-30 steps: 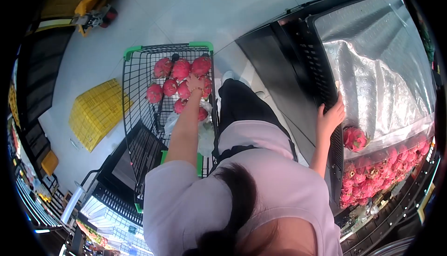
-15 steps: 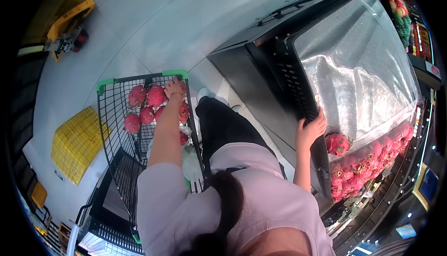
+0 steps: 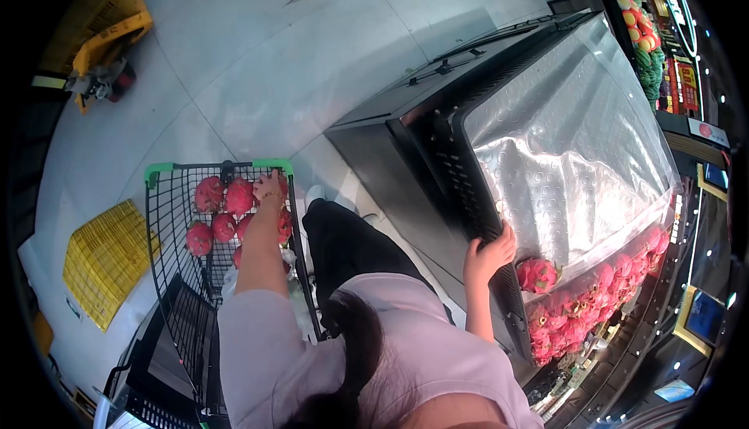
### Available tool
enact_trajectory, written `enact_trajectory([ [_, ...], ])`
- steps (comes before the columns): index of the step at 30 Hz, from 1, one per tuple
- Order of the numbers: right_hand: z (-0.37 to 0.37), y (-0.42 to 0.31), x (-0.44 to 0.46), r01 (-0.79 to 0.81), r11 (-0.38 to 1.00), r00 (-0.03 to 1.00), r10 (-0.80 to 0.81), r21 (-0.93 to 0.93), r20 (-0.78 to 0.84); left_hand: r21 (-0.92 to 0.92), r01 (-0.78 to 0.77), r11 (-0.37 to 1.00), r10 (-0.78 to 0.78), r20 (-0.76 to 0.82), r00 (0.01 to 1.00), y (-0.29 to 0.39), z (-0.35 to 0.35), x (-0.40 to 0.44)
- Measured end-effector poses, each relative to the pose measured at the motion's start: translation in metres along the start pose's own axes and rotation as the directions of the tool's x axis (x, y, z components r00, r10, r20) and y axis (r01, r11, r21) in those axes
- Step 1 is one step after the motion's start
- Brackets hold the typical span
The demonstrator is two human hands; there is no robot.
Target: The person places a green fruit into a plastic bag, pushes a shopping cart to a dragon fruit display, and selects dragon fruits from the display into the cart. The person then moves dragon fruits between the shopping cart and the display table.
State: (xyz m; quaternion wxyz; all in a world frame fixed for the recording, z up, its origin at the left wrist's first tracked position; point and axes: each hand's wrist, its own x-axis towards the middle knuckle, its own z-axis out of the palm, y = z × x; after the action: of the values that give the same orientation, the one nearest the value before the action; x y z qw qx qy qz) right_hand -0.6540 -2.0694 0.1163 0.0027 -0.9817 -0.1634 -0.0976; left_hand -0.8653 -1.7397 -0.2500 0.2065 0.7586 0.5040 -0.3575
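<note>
My left hand [image 3: 268, 186] reaches down into a black wire shopping cart [image 3: 168, 282] with green corners. Its fingers curl over a dragon fruit [image 3: 283, 184], mostly hidden beneath them at the cart's far right corner. Several other pink dragon fruits [image 3: 239, 195] lie on the cart floor beside that hand. My right hand [image 3: 492, 251] grips the rim of a black display crate [image 3: 477, 183], its fingers bent over the edge. A single dragon fruit [image 3: 538, 274] sits on the silvery plastic sheet [image 3: 562, 148] close to that hand.
Many dragon fruits [image 3: 581, 312] are packed along the display's near side. A grey cabinet [image 3: 390, 163] supports it. Yellow crates [image 3: 109, 261] stand left of the cart, and a yellow pallet jack [image 3: 113, 42] is farther off on the pale tiled floor [image 3: 257, 54].
The whole view has shifted, so cart and display sit a little lower and farther left. My left hand stays at the same cart corner, and my right hand stays on the crate rim.
</note>
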Motion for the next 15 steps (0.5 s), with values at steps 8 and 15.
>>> enact_trajectory([
  [8,0.002,0.002,-0.002,0.030,1.000,0.998,-0.030,0.002,-0.047,-0.545,-0.037,0.838,-0.063,-0.163,0.985,-0.038,-0.036,-0.068],
  [15,0.000,0.009,-0.004,0.045,0.998,0.999,-0.043,0.050,-0.027,-0.936,-0.353,-0.001,-0.373,-0.327,0.868,-0.079,-0.046,-0.137],
])
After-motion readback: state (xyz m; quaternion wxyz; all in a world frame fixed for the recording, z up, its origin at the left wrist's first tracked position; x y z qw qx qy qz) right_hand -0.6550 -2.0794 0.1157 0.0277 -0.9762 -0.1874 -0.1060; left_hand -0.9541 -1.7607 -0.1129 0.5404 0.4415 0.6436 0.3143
